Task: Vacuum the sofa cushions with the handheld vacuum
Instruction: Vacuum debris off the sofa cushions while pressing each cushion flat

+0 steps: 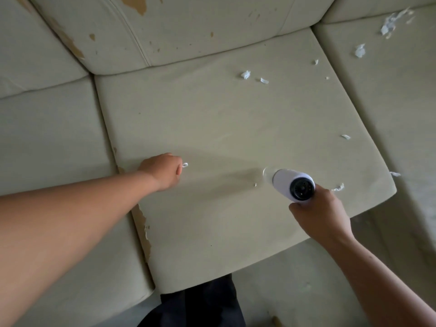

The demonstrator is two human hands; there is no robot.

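White vacuum (291,184) sits wrapped in the right hand (322,214), its nozzle pressed to the seat cushion (224,128) near the front right corner. Left hand (162,169) rests curled on the cushion, a paper scrap (185,164) at its fingertips; whether it pinches it, I cannot tell. More scraps (245,74) lie toward the back.

Single head view, steeply downward, close over the seat cushion (236,142).

Place: a home sitting area, seen from above.
Seating: a worn cream leather-look sectional sofa (224,119) with square seat cushions and padded backrests (165,31).
Wear: the cream surface peels to tan patches (141,223) along the seams.
Litter: white torn paper scraps (245,74) lie scattered on the cushions.
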